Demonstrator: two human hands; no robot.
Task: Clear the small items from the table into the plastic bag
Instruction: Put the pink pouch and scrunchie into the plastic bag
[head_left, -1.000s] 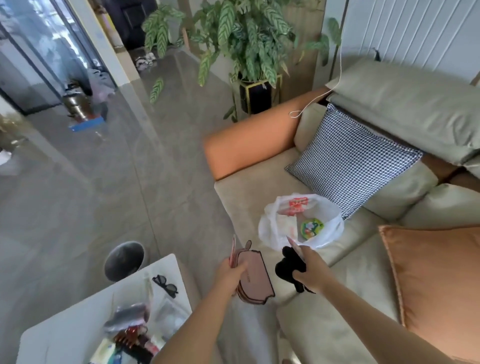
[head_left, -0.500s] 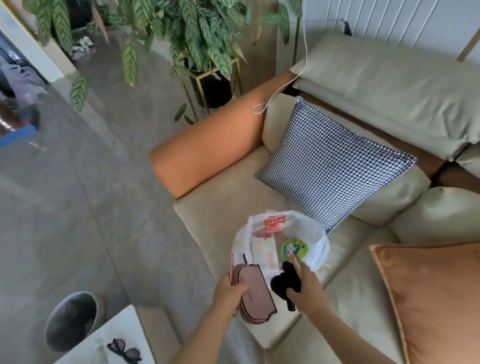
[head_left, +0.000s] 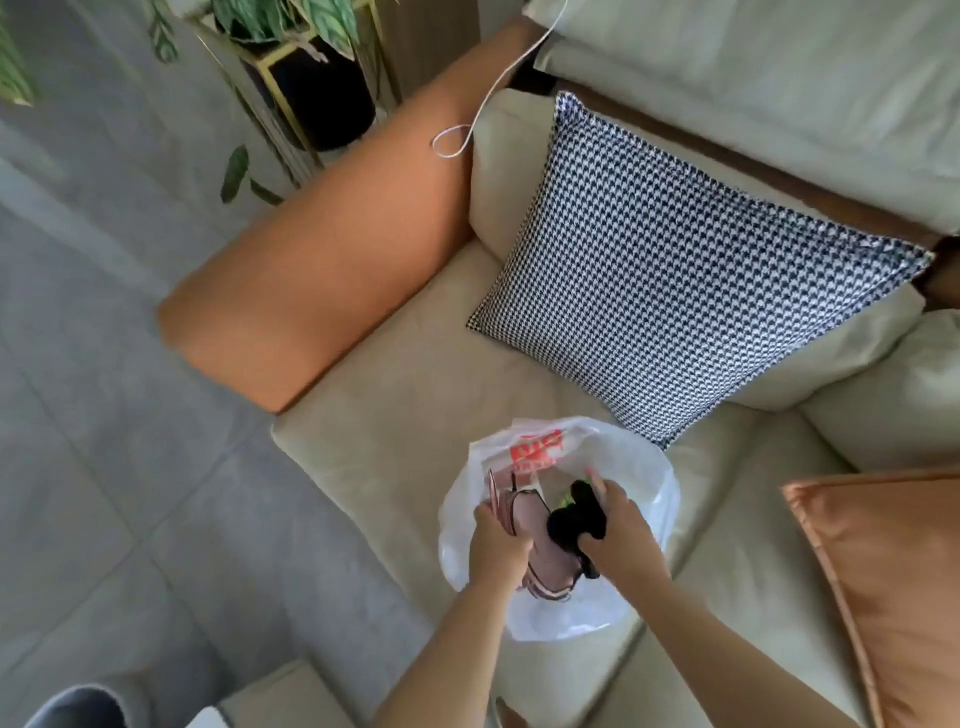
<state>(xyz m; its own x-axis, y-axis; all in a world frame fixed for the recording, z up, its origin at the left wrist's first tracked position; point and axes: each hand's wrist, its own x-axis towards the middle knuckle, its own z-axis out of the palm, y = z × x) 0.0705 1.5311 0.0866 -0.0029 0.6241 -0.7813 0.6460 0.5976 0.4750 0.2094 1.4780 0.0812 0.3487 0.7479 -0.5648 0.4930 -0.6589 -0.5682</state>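
At the lower left edge of the frame a round grey bin shows partly, and beside it a white corner that may be the table; no items on it are in view, so what is left to clear cannot be told. Up the left side runs the grey tiled floor, with a potted plant in a black pot at the top. In the lower middle, a thin white plastic bag with red print sits open on the seat of the beige sofa. Over its mouth, the left hand has its fingers curled round a flat pink pouch, and just to its right the right hand grips a soft black bundle, fingers clamped on it. Both items are at the opening and not yet let go, so this delivery looks nearly done. Something green shows inside. Further right lie a houndstooth cushion and an orange cushion.
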